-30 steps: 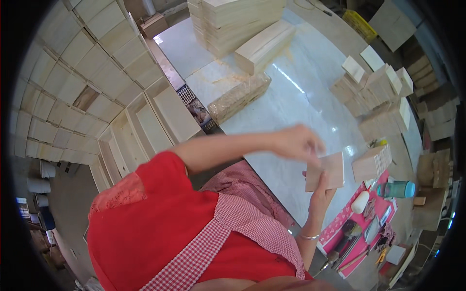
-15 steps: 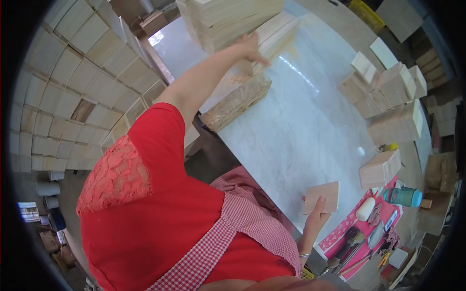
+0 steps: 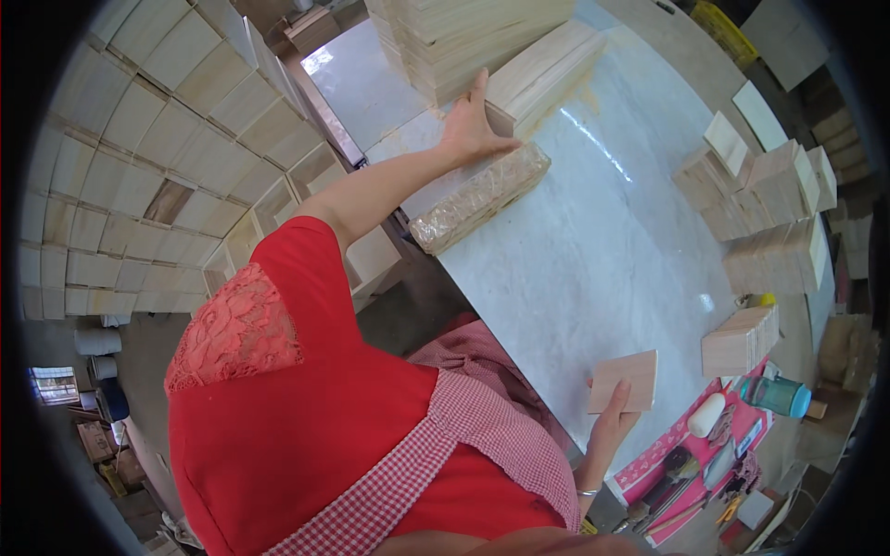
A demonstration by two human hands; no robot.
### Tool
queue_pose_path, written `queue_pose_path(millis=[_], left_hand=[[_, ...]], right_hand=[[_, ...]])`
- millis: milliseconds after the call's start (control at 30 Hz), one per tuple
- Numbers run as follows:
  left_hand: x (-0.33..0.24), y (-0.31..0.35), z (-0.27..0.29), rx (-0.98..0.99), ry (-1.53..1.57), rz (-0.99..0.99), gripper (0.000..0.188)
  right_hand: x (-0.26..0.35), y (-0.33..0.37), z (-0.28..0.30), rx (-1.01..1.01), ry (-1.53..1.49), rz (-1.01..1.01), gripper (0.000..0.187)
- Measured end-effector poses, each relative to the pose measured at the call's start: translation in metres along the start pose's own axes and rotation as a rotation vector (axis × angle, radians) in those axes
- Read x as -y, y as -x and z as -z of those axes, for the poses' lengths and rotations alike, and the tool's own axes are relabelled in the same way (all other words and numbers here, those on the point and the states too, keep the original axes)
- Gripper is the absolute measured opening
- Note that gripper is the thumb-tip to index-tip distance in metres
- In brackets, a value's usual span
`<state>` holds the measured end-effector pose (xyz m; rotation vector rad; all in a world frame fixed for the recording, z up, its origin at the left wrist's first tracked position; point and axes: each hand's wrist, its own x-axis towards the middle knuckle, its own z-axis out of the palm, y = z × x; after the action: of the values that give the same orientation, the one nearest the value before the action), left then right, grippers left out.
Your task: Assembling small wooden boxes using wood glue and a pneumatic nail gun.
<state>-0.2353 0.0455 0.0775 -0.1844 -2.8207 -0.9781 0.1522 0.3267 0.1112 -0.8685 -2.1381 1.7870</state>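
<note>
My left hand (image 3: 471, 130) reaches to the far side of the table, thumb and fingers spread at the near end of a row of thin wooden boards (image 3: 549, 79). It seems to touch that end; its palm side is hidden. Just nearer lies a long block wrapped in clear film or tape (image 3: 482, 199). At the near right, my right hand (image 3: 612, 428) grips a small square wooden board (image 3: 623, 382) by its lower edge, thumb on the face towards me and fingers mostly behind.
A tall stack of boards (image 3: 464, 37) stands at the back of the grey table (image 3: 584, 259). Stacked wooden pieces (image 3: 774, 190) and a smaller stack (image 3: 740, 341) line the right. A pink tray (image 3: 640, 473) holds tools near a blue bottle (image 3: 777, 397). Wooden boxes (image 3: 139, 139) are piled at left.
My left hand has come back slightly from over the row of boards to its near end, fingers spread wider. My right hand keeps its board. The whole view has shifted slightly.
</note>
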Motion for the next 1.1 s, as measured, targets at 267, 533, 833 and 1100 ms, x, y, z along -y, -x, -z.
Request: queue_pose_path(millis=[267, 533, 833, 1100], left_hand=[[-0.001, -0.001, 0.001, -0.014, 0.022, -0.007, 0.126], [0.058, 0.03, 0.033, -0.046, 0.027, -0.256, 0.124], [0.034, 0.04, 0.118, -0.03, -0.459, -0.425, 0.102], [-0.041, -0.075, 0.051, 0.363, -0.513, -0.109, 0.094]], right_hand=[[-0.002, 0.005, -0.012, 0.078, 0.047, -0.006, 0.046], [-0.003, 0.014, -0.009, 0.051, 0.032, 0.01, 0.047], [-0.001, 0.017, -0.004, 0.032, 0.003, 0.005, 0.049], [0.0, 0.035, 0.003, 0.001, 0.034, 0.036, 0.051]])
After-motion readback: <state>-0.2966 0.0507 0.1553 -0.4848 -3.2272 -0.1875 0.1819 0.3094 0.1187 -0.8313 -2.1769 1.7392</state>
